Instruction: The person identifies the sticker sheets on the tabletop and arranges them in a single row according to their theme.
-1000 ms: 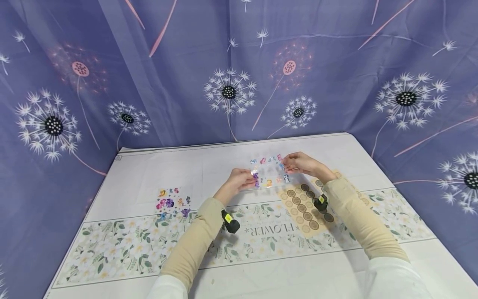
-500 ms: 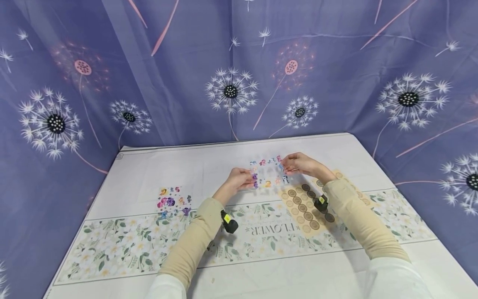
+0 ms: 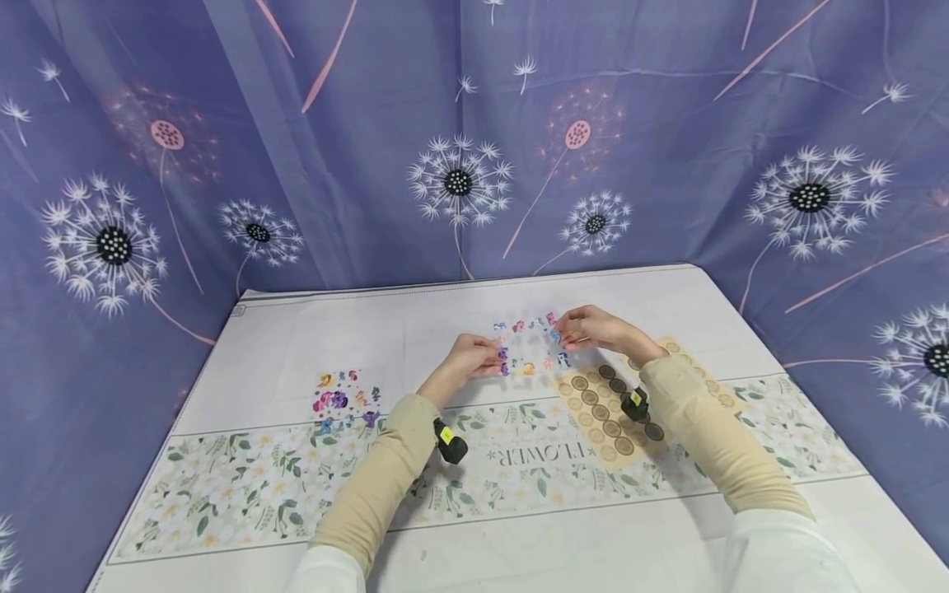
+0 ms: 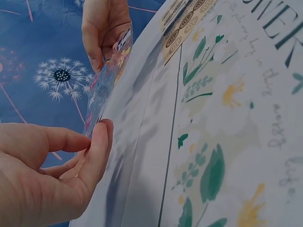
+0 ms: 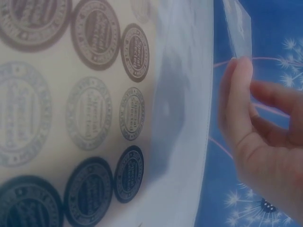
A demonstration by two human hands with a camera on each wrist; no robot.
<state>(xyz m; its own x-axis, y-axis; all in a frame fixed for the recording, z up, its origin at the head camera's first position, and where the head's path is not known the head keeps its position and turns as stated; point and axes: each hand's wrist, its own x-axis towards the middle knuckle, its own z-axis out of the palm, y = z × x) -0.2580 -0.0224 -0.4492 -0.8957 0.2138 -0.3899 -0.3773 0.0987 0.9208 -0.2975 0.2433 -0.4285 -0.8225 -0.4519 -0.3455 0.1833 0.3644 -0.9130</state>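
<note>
Both hands hold a clear sticker sheet (image 3: 529, 368) with small, colourful cartoon pony figures around its edges. My left hand (image 3: 472, 356) pinches its left edge between thumb and fingers; my right hand (image 3: 595, 328) pinches the right edge. The left wrist view shows the sheet (image 4: 101, 92) tilted up over the white cloth, its shadow falling below, with the left hand (image 4: 52, 175) near and the right hand (image 4: 106, 28) beyond. In the right wrist view, a see-through corner of the sheet (image 5: 240, 30) rises from the fingertips of the right hand (image 5: 258, 127).
A second clear pony sticker sheet (image 3: 345, 401) lies at the left. Tan sheets of round brown stickers (image 3: 593, 416) lie under and beside the right forearm. The tablecloth has a flower-print band (image 3: 237, 486) with the word FLOWER. A purple dandelion curtain (image 3: 356, 206) hangs behind.
The held sticker sheet has shifted slightly left and its tilt has altered a little. Both hands keep their grip on its edges.
</note>
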